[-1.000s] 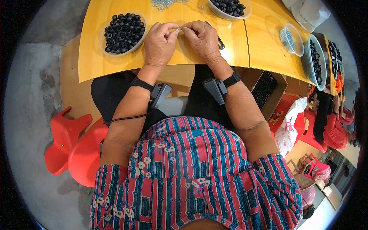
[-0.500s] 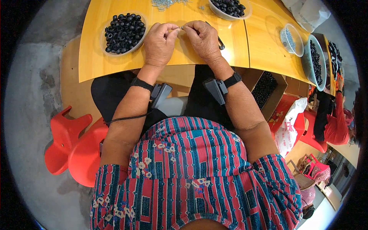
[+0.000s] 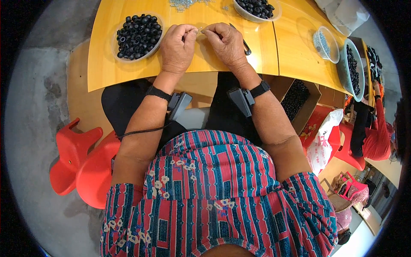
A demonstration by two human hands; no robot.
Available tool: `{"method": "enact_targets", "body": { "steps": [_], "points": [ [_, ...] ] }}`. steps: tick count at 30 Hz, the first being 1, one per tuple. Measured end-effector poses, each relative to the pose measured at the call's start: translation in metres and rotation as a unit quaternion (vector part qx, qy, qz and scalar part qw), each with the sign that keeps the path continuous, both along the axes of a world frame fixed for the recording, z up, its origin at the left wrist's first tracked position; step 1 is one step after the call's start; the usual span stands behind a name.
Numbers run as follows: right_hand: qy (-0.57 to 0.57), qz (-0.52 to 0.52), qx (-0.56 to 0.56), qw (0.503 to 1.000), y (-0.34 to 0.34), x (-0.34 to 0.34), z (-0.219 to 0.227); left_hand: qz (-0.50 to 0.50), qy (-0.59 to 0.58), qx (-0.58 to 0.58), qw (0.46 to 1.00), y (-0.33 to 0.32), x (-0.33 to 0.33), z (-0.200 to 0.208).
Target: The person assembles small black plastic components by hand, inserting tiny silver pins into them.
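Over the yellow table, my left hand (image 3: 178,48) and my right hand (image 3: 227,45) face each other with their fingertips a small gap apart. Each pinches thumb against forefinger. A tiny clear, shiny piece (image 3: 200,30) shows between the fingertips, too small to make out fully. Just left of my left hand stands a clear round bowl of black ring-like parts (image 3: 139,37). A slim black tool (image 3: 246,48) lies beside my right hand, partly hidden by it. Beyond my hands is a scatter of small clear bluish pieces (image 3: 184,4).
On the table (image 3: 257,60), another bowl of black parts (image 3: 255,9) stands at the back. To the right are a tub of bluish pieces (image 3: 322,44) and a basin of black parts (image 3: 352,70). A box (image 3: 297,99) sits below. Red chairs (image 3: 96,171) stand left; a co-worker (image 3: 376,137) sits right.
My fingertips have drawn slightly apart, and the tiny clear piece shows a little more between them. At the far right, the co-worker's hand has shifted a little. The bowls have stayed put.
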State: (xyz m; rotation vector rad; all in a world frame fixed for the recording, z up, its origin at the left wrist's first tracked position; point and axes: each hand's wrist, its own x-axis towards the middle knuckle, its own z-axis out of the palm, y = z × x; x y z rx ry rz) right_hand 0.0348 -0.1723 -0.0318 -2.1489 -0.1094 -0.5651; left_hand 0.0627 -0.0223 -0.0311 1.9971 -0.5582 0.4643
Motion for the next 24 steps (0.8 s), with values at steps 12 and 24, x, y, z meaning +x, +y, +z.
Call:
{"method": "enact_targets", "body": {
  "steps": [12,24],
  "points": [
    [0.012,-0.133,-0.16,0.978,0.014,0.0,-0.006,0.027,0.0,0.001,1.0,-0.002,0.001,0.001],
    [-0.026,-0.124,-0.025,0.992,0.007,-0.006,0.0,0.004,0.002,-0.025,1.0,0.0,-0.003,0.005]
  ]
}}
